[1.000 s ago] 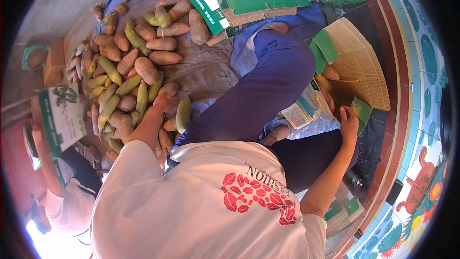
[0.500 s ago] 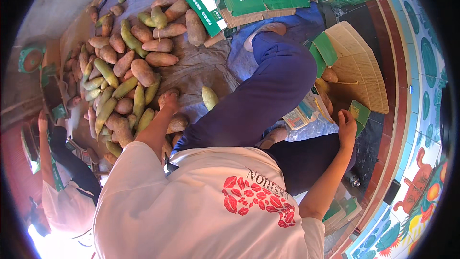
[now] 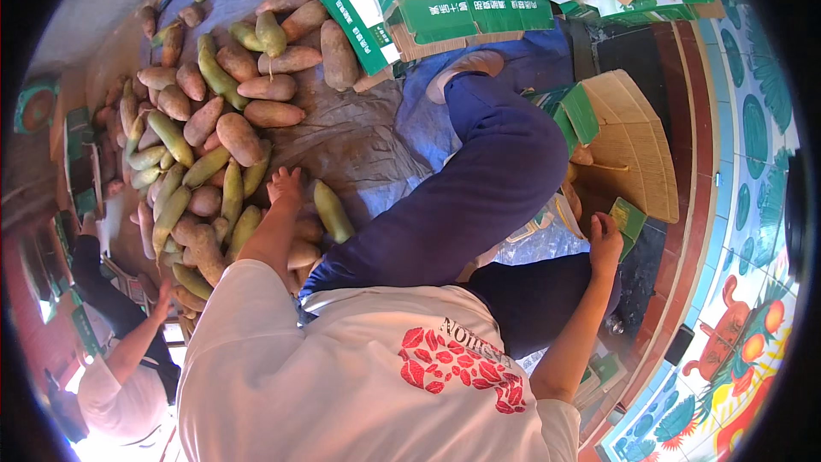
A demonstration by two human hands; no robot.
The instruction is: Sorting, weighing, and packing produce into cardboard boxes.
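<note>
A wrinkled sheet, dull brown through the middle and blue toward its upper and right edges, carries tubers and green vegetables, heaped along its left edge and up toward its upper left corner. The tubers are mostly blunt ovals with matte, earthy, pinkish-brown skin; some are stubby, others taper. The green vegetables are longer and smoother, a few gently curved and mottled with yellow.

The left hand is spread at the right border of the heap, its fingers parted and a little bent. Nothing shows in its grip; whether it touches the sheet cannot be told. Just right of it, a lone green vegetable, rounded at its upper end, slants down toward the dark blue trousers, soft folded cloth over a bent leg.

The right hand has its fingers curled beside a small green flap of an open cardboard box; whether it pinches that flap cannot be told. The box's broad tan side is finely ribbed. Crinkled clear plastic lies left of the right hand. At the sheet's upper edge lean green-and-white cartons with raw brown edges.
</note>
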